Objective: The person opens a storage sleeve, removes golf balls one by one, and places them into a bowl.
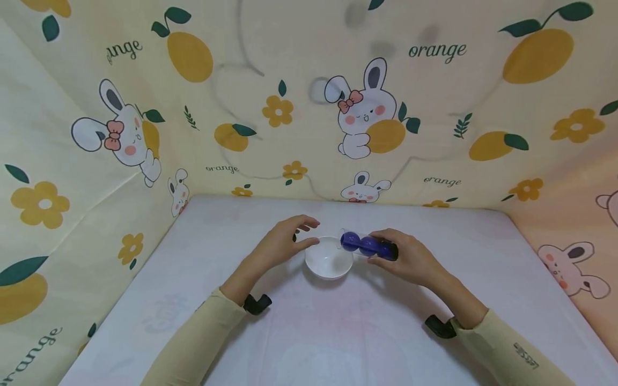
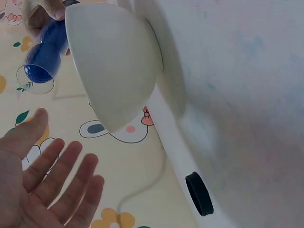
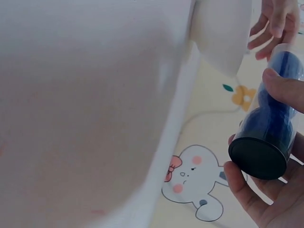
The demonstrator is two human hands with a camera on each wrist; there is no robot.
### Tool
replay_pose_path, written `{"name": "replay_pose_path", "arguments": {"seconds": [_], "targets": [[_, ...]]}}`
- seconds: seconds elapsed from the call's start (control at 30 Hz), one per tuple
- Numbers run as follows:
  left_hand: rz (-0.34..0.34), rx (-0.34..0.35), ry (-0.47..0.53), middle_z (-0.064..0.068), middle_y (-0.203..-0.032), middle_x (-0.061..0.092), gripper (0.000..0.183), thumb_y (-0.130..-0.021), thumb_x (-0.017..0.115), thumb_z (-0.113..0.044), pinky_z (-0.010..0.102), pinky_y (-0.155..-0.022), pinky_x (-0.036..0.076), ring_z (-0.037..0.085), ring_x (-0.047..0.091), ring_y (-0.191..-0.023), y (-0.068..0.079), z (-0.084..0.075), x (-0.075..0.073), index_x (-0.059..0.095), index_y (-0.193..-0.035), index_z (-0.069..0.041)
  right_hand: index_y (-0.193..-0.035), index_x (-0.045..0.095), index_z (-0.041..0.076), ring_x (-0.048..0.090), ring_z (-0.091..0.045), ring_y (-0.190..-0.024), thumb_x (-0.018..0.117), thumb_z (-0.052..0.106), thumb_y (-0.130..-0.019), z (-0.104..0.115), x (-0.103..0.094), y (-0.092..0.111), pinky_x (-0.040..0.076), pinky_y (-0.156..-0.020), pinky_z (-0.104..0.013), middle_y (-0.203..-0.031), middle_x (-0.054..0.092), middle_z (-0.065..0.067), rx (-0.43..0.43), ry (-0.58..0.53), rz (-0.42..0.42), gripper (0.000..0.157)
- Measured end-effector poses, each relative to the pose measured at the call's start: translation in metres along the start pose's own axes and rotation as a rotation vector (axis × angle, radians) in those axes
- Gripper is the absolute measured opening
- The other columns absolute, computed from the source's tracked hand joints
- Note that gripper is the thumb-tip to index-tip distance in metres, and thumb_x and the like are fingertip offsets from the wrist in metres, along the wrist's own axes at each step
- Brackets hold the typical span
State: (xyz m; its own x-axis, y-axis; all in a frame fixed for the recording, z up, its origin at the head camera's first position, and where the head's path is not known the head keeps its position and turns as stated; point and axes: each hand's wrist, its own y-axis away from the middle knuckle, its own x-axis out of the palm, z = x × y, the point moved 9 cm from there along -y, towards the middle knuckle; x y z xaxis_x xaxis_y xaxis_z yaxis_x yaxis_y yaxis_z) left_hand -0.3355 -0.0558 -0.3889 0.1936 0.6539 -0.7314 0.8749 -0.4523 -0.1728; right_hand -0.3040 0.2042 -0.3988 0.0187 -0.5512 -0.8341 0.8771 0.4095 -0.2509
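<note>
My right hand (image 1: 403, 254) grips a clear tube (image 1: 368, 245) of blue balls by its black-capped end. The tube lies tilted, its uncapped clear end over the right rim of a white bowl (image 1: 329, 262). Several balls (image 2: 42, 61) sit inside the tube, one near the mouth. Thumb and fingers wrap the tube in the right wrist view, where its black base (image 3: 258, 158) faces the camera. My left hand (image 1: 282, 241) is beside the bowl's left rim, fingers extended and apart, holding nothing. The bowl's inside looks bare in the head view.
A black round lid (image 2: 199, 194) stands on the white tabletop (image 1: 318, 332) behind the left hand, mostly hidden in the head view. Patterned cloth walls (image 1: 309, 123) with rabbits and oranges enclose the table's back and sides.
</note>
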Motion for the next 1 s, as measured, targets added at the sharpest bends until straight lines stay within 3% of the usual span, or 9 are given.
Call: {"name": "replay_pose_path", "arguments": {"seconds": [0.3,1.0], "targets": [[0.031,0.157,0.119,0.009,-0.133,0.073,0.038,-0.102,0.078,-0.025,0.043,-0.107,0.056,0.026,0.070,-0.122,-0.002,-0.016,0.013,0.067,-0.137,-0.013,-0.138,0.070,0.012,0.068,-0.030,-0.112,0.090,0.034,-0.090,0.007,-0.003,-0.002,0.059,-0.095,-0.053,-0.132,0.072,-0.011,-0.021,0.030,-0.008,0.056],[0.040,0.160,0.161,0.006,-0.131,0.074,0.040,-0.101,0.079,-0.029,0.045,-0.105,0.058,0.028,0.071,-0.120,-0.005,-0.017,0.024,0.067,-0.136,-0.015,-0.137,0.072,0.013,0.068,-0.027,-0.106,0.090,0.035,-0.090,0.021,-0.005,-0.012,0.058,-0.091,-0.049,-0.125,0.074,-0.008,-0.064,0.107,-0.012,0.055]]}}
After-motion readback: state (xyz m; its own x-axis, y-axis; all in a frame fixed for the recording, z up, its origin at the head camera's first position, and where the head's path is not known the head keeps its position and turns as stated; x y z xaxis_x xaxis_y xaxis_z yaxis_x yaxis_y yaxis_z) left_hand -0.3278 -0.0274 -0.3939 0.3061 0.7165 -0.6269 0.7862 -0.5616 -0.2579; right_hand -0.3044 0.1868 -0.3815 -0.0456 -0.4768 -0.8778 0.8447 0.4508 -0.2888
